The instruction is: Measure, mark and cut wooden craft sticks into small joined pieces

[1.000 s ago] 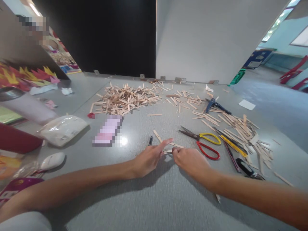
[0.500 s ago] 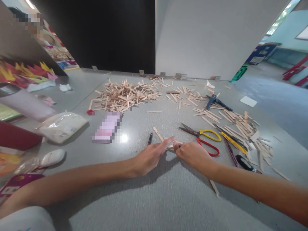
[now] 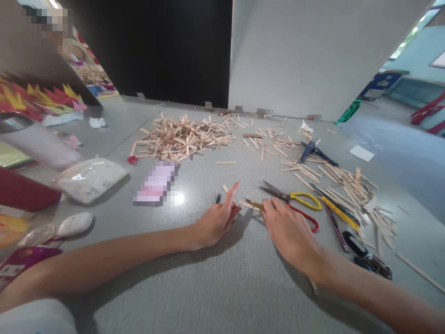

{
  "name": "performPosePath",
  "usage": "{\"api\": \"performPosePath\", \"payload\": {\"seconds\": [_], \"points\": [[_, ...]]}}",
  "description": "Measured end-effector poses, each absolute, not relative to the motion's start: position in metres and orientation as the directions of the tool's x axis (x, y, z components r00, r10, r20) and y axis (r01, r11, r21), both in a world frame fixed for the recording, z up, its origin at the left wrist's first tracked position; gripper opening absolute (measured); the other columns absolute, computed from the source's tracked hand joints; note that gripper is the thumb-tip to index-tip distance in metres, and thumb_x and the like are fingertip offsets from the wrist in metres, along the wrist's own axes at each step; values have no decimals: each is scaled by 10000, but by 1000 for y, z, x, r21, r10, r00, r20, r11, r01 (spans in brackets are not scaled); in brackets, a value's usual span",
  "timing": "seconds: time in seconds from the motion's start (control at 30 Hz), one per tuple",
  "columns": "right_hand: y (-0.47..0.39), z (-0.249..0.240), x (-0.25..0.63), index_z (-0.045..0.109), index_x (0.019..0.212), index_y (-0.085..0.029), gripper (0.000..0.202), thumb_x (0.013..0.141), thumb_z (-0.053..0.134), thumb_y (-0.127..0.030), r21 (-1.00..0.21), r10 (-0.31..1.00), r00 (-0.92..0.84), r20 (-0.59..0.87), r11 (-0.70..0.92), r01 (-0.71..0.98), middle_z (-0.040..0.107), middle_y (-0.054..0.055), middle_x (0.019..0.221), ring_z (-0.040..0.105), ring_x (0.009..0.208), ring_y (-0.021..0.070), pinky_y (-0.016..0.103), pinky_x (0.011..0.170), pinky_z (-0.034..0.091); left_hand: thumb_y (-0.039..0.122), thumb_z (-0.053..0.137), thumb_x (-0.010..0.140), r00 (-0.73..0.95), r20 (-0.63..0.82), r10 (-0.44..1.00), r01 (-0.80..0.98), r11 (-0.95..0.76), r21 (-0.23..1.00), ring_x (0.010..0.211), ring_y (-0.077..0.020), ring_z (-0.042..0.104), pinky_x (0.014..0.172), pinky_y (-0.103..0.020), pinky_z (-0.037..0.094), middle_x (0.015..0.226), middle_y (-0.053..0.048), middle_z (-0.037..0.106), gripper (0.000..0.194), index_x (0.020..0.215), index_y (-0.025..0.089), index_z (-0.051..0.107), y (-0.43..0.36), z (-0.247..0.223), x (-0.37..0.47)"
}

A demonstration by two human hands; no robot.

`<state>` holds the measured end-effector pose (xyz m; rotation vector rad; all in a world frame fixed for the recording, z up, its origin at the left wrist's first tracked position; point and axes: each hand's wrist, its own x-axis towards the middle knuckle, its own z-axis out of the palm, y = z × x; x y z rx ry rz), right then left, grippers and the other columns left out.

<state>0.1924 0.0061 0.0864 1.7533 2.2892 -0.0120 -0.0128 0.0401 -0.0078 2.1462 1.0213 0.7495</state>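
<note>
My left hand (image 3: 216,221) is closed in a pinch above the grey table, its index finger raised, and thin wooden sticks (image 3: 226,189) show at its fingertips. My right hand (image 3: 290,232) is closed around a slim yellow-brown pointed piece (image 3: 255,204), whose exact kind I cannot make out. Its tip lies against the pale sticks between the two hands. A black pen (image 3: 218,198) lies just behind my left hand, partly covered. Beside my right hand rest scissors (image 3: 306,200) with one yellow and one red handle.
A heap of wooden sticks (image 3: 184,138) lies at the back, with more sticks (image 3: 351,183) at right. Near these are blue-handled cutters (image 3: 314,152), a yellow cutter knife (image 3: 339,211) and a dark key bunch (image 3: 373,265). A phone (image 3: 156,183), plastic packet (image 3: 92,180) and white mouse (image 3: 75,224) lie left.
My right hand has drawn slightly right and turned, and the yellow-brown piece now shows in it. The left index finger has lifted. The view has shifted a little.
</note>
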Motion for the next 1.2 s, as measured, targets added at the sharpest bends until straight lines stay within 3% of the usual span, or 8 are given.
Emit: {"api": "performPosePath", "payload": {"seconds": [0.13,0.2,0.27,0.4,0.57,0.8,0.97,1.2], "points": [[10,89,210,596,913,-202,272,1104,413,-138,-343,912,-343,-223,256,904,678,57,852,660,754,202,291,643,400,358,230,1201,538,245,807,517,-545,660,543,-136,473,623,-250,444,751,58,583,591,1725,107,121,39,-11,-12],[9,89,212,536,907,-225,298,1126,337,-186,-628,854,-354,-380,43,777,539,-26,708,527,619,155,256,585,379,366,234,1204,551,260,793,533,-574,621,552,-136,468,625,-249,435,754,48,589,576,1714,106,166,39,-13,-13],[5,87,207,477,944,-252,312,1168,264,-297,-748,727,-371,-578,-291,596,380,-94,653,328,509,126,212,489,296,384,235,1205,566,269,779,542,-598,590,556,-140,462,624,-249,430,744,43,590,573,1702,102,193,38,-15,-14],[-6,75,195,367,948,-288,279,1188,260,-381,-750,627,-412,-661,-543,378,299,-123,685,161,494,106,173,432,217,399,211,1204,581,255,773,557,-605,569,532,-151,443,610,-252,424,691,61,555,574,1699,109,206,36,-17,-16],[4,75,207,485,904,-256,317,1161,322,-345,-781,708,-444,-550,-246,575,391,-88,651,349,498,115,206,461,330,358,250,1196,611,220,760,520,-595,613,528,-137,427,592,-232,383,698,74,545,574,1710,124,145,36,-14,-17],[19,90,226,698,1138,-228,158,1048,577,-180,-450,903,-399,-162,292,844,782,40,908,735,845,228,297,754,501,358,354,1184,568,257,782,313,-494,811,526,-125,393,570,-230,350,668,118,463,650,1718,136,59,39,-8,-17],[21,75,230,667,919,-222,313,1111,421,-199,-349,928,-372,-39,336,875,723,38,731,671,631,203,300,630,431,479,455,1177,447,277,850,158,-381,911,555,-117,422,563,-225,356,709,113,462,775,1732,182,1,39,-4,-16],[23,55,231,719,1089,-183,318,1121,402,-184,-279,916,-401,13,388,878,802,115,928,732,752,248,317,629,433,544,549,1126,363,205,909,113,-261,959,635,-128,573,576,-225,434,860,32,660,816,1710,217,82,41,-1,-15]]}}
